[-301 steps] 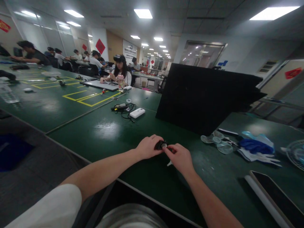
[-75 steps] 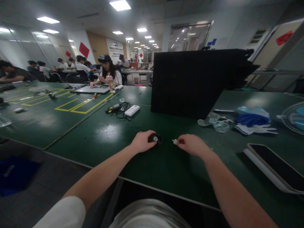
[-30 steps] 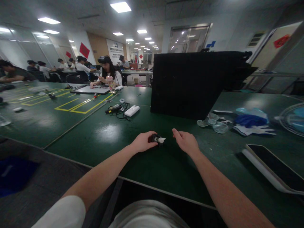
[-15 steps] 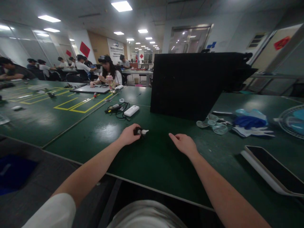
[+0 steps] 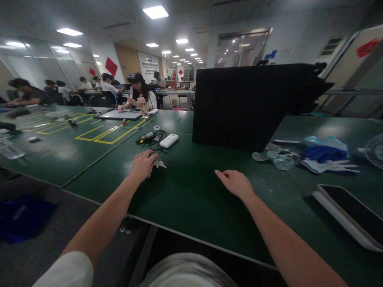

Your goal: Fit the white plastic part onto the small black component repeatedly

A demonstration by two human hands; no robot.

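My left hand rests low over the green table, with its fingers closed around a small dark object with pale ends. Its pale tips stick out to the right of the fingers; most of the rest is covered by the hand, so its kind cannot be made out. Further right, my right hand hovers just over the tabletop, palm turned inward, fingers curled together and one digit pointing left. Nothing shows in it.
A large black panel stands ahead. Beyond my left hand lie a white power bank-like block and a black cable. Clear plastic cups, gloves and a phone-like slab lie right. A co-worker sits opposite.
My left hand has moved left with the small dark object and turned more palm-down over it. My right hand has stayed nearly in place. The view has shifted slightly.
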